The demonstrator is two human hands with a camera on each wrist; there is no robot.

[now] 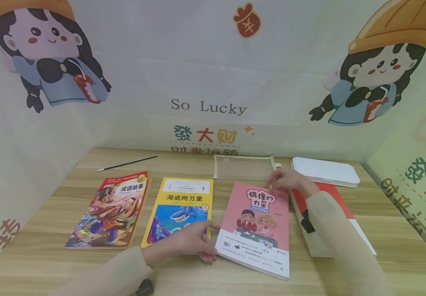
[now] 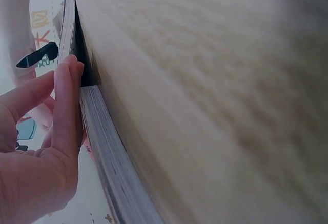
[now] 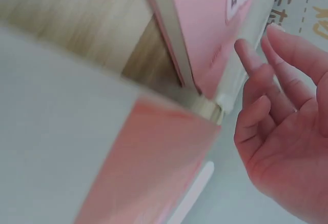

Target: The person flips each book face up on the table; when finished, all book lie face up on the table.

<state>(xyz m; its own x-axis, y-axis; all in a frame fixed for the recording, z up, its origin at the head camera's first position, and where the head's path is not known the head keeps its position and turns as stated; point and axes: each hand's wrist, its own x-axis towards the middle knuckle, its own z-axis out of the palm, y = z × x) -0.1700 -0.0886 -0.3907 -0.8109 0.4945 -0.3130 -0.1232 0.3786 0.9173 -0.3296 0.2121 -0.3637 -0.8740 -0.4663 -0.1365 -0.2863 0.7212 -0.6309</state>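
Note:
A pink book [image 1: 259, 222] lies slightly turned on the table. My left hand [image 1: 192, 242] is at its left edge, thumb extended and fingertips touching the side; in the left wrist view the left hand [image 2: 51, 142] has mostly straight fingers along the page edges. My right hand [image 1: 290, 181] hovers by the top right corner. In the right wrist view the right hand [image 3: 287, 96] shows loosely bent fingers, holding nothing. A yellow book [image 1: 183, 197] with a shark on its cover lies partly under my left hand and forearm.
Farther left lies a book with a red top band [image 1: 110, 209]. Behind are a black pencil [image 1: 127, 163], a mesh pouch [image 1: 244, 166] and a white case [image 1: 325, 171]. A red and white box-like item [image 1: 327, 205] lies under my right forearm. A printed cloth [image 1: 205, 74] hangs behind the table.

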